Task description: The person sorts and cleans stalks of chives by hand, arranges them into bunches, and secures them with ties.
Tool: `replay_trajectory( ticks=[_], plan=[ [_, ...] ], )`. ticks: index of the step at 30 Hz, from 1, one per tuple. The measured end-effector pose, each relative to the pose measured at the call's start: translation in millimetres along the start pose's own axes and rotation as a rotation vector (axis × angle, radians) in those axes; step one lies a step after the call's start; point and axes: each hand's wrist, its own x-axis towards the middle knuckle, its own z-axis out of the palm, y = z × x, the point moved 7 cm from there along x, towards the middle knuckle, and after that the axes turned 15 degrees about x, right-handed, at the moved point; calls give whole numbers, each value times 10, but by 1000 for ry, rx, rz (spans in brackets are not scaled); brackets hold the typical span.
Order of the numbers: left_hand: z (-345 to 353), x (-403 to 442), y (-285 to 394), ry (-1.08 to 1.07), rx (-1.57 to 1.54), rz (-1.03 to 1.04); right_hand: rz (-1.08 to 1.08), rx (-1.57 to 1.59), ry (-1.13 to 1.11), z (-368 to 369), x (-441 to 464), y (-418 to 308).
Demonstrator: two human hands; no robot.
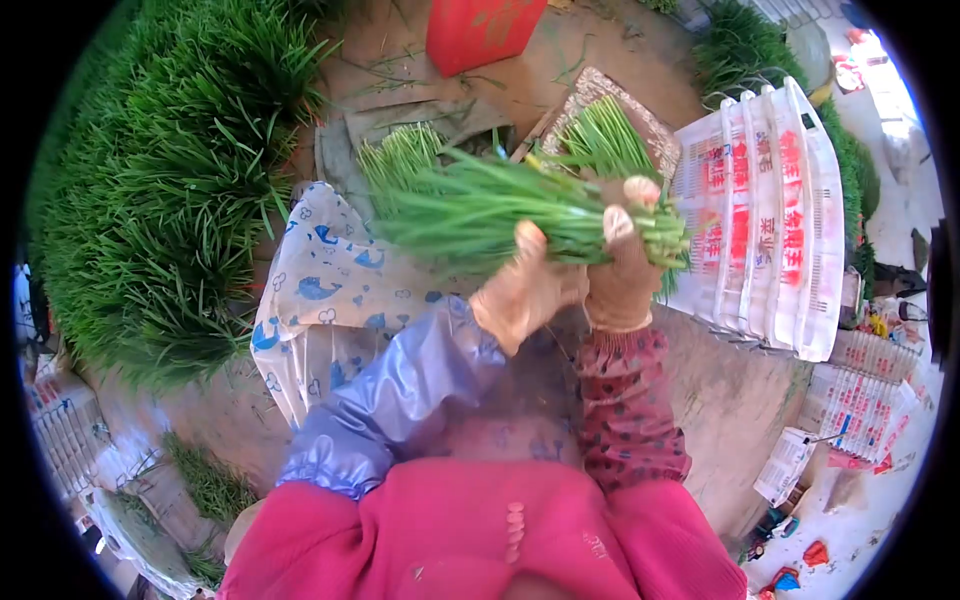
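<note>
A bunch of garlic chives (480, 212) lies crosswise in front of my chest, leaves to the left and pale cut stems to the right. My left hand (522, 288), in a tan glove, grips its middle from the near side. Close beside it, my gloved right hand (620, 275) is closed round the stem end. Just beyond are two more piles of chives: one on a grey-green cloth (345, 150), another on a patterned board (655, 135). The leaves are blurred by motion, and the undersides of my fingers are hidden.
A large mass of green chives (180, 180) stands at the left. White plastic crates with red lettering (750, 215) are at the right. A whale-print sheet (320, 280) hangs near my left arm, and a red box (485, 30) stands at the far side.
</note>
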Motion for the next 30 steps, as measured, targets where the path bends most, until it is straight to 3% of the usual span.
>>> replay_trajectory(
  ticks=[1, 2, 4, 6, 7, 8, 9, 10, 12, 14, 17, 18, 19, 20, 22, 24, 26, 27, 28, 29, 30],
  plan=[
    [201, 19, 243, 78, -10, 177, -13, -42, -44, -54, -123, -35],
    [212, 20, 257, 138, -91, 195, 48, -73, -107, -62, -221, -32],
    [137, 15, 203, 122, -187, 193, 200, 402, 60, -70, -442, -114],
    [10, -66, 174, 181, -123, 165, 236, 319, -18, -190, -640, -87],
    [-59, -122, 170, 239, -78, 145, 324, 663, 69, -178, -748, -67],
    [-111, -147, 138, 241, -69, 132, 322, 667, 85, -259, -818, -137],
    [-213, -154, 100, 301, -27, 113, 314, 440, -95, -277, -854, -250],
    [-312, -157, 76, 355, 17, 97, 331, 413, -224, -285, -885, -281],
    [-307, -177, 104, 215, 26, 119, 309, 233, -475, -372, -996, -377],
    [-332, -205, 208, 211, 89, 113, 755, 419, -553, -614, -1042, -398],
    [-295, -302, 336, 143, 309, 130, 1166, 668, -388, -1483, -1153, -168],
    [-490, -229, 260, 163, 260, 53, 1079, 649, -371, -1574, -1078, -126],
    [68, -281, 340, 215, 426, 88, 1078, 368, -379, -1742, -1015, -29],
    [-38, -201, 259, 131, 419, 22, 1082, 92, -352, -1919, -923, 1],
    [251, -70, 213, 84, 662, 37, 826, -30, -523, -1479, -568, -307],
    [416, 81, 77, 56, 757, 68, 749, 398, -431, -1229, -410, -326],
    [687, 324, -4, -55, 860, 102, 530, 497, -419, -995, -108, -249],
    [760, 391, 29, -97, 1136, 258, 452, 529, -416, -905, 24, -247],
    [847, 408, 53, -132, 1403, 422, 411, 355, -437, -875, 184, -271],
    [1037, 431, 100, -89, 1698, 291, 373, 184, -458, -829, 332, -326],
    [1036, 523, 156, -87, 1700, 294, 370, 185, -460, -779, 428, -428]
  ],
)
